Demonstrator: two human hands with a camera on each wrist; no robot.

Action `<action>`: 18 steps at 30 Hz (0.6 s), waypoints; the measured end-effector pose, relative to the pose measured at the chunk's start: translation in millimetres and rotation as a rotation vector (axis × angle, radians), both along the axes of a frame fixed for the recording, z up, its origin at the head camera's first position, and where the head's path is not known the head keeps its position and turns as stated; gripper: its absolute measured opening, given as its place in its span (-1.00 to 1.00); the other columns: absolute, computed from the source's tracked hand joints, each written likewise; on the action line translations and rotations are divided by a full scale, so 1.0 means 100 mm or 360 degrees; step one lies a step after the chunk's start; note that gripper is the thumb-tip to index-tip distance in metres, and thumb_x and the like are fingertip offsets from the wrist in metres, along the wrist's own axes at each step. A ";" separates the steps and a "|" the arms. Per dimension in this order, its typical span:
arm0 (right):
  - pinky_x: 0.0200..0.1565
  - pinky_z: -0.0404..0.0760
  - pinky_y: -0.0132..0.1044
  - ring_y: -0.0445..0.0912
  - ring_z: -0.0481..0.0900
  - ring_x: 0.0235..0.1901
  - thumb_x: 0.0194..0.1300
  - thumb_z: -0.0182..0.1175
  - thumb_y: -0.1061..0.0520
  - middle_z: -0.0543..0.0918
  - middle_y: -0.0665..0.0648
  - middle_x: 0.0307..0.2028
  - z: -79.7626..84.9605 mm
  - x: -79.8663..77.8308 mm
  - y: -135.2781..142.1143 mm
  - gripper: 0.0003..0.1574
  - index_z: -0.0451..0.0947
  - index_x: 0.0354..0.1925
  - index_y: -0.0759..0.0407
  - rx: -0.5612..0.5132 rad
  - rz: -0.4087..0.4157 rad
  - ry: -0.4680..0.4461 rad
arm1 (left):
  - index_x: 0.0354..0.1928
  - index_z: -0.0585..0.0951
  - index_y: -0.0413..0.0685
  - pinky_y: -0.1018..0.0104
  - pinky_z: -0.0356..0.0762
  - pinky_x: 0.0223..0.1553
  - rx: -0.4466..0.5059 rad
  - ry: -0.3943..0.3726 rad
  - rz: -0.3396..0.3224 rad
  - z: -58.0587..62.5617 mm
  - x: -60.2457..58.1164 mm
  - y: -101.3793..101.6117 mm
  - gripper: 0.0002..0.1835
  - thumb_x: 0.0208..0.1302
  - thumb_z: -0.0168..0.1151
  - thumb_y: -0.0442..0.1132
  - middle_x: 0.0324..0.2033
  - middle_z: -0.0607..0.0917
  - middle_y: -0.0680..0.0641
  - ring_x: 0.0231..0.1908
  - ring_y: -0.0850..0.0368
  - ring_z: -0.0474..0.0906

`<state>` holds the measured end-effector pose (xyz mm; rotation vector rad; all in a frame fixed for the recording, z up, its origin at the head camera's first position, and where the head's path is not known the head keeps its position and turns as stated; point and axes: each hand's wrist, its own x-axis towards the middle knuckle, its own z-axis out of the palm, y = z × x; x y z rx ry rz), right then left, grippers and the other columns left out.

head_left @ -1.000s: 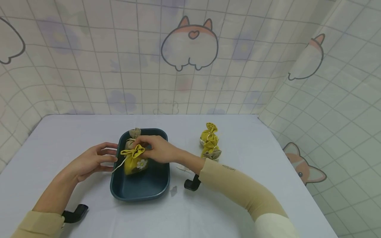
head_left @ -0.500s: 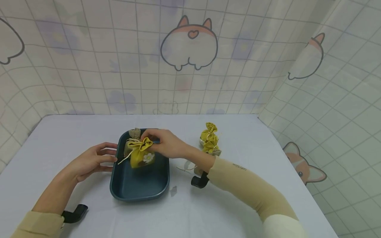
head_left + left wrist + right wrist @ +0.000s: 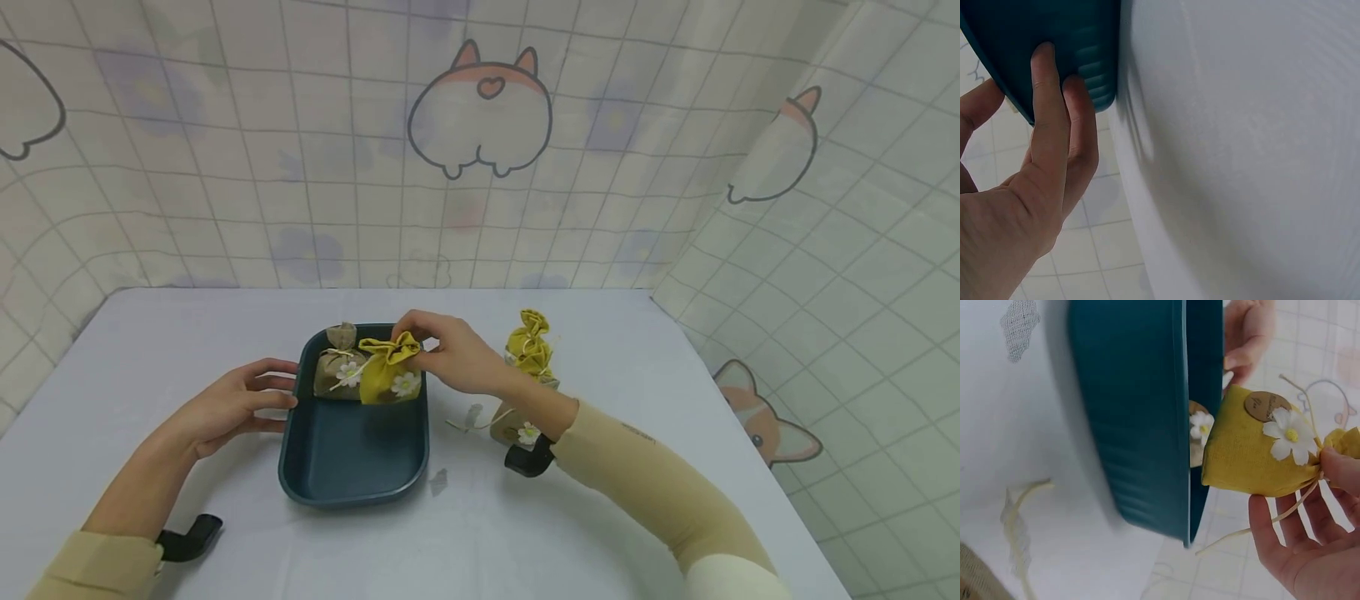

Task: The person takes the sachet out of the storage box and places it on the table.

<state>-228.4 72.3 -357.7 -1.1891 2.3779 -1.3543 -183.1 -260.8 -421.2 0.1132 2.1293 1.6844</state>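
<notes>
My right hand [image 3: 461, 354] pinches a yellow drawstring pouch [image 3: 382, 383] by its gathered neck. In the right wrist view, the pouch [image 3: 1250, 450] shows a white flower and a round brown tag, and its body hangs at the rim level of the dark teal bin [image 3: 1135, 425]. Inside the bin's far left corner sits a beige drawstring pouch [image 3: 330, 375] with a white flower, just left of the yellow one. Against the bin's left wall rests my left hand [image 3: 232, 408]; its long fingers [image 3: 1047, 119] lie nearly straight on the outer wall, the thumb near the rim.
Right of the bin, yellow pouches [image 3: 525, 342] and a beige pouch [image 3: 508, 421] stand in a row on the white-covered table [image 3: 315, 558], partly behind my right forearm. A patterned curtain [image 3: 337, 208] hangs behind the table. Black wrist mounts [image 3: 191, 537] stick out at both sleeves.
My right hand has carried the yellow pouch rightward and farther back, from over the beige pouch to beside it, uncovering the beige pouch. The left hand has stayed on the bin wall.
</notes>
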 end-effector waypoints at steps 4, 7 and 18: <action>-0.03 0.68 -0.30 -0.11 0.59 -0.02 0.42 0.27 0.34 0.63 0.05 -0.06 0.02 0.00 0.12 -0.73 0.55 0.04 0.16 -0.0027 -0.0068 -0.0041 | 0.50 0.12 -0.37 -0.02 0.69 0.02 0.0006 -0.0001 -0.0001 0.00 0.00 -0.01 -0.28 0.44 0.21 -0.32 0.33 0.29 -0.51 0.07 -0.11 0.57; -0.03 0.68 -0.28 -0.12 0.59 -0.01 0.42 0.25 0.33 0.64 0.03 -0.05 0.02 0.00 0.22 -0.72 0.56 0.05 0.13 -0.0040 -0.0164 -0.0042 | 0.50 0.12 -0.36 -0.02 0.69 0.01 0.0008 0.0003 -0.0004 0.00 0.00 -0.01 -0.28 0.44 0.21 -0.32 0.33 0.29 -0.51 0.08 -0.14 0.57; -0.03 0.68 -0.16 -0.11 0.61 0.02 0.42 0.29 0.28 0.67 0.00 -0.02 -0.06 0.03 0.47 -0.76 0.57 0.01 0.08 -0.0048 -0.0414 -0.0080 | 0.50 0.12 -0.36 -0.02 0.69 0.02 -0.0002 0.0004 0.0002 -0.01 0.01 0.00 -0.27 0.43 0.22 -0.31 0.33 0.30 -0.51 0.09 -0.16 0.57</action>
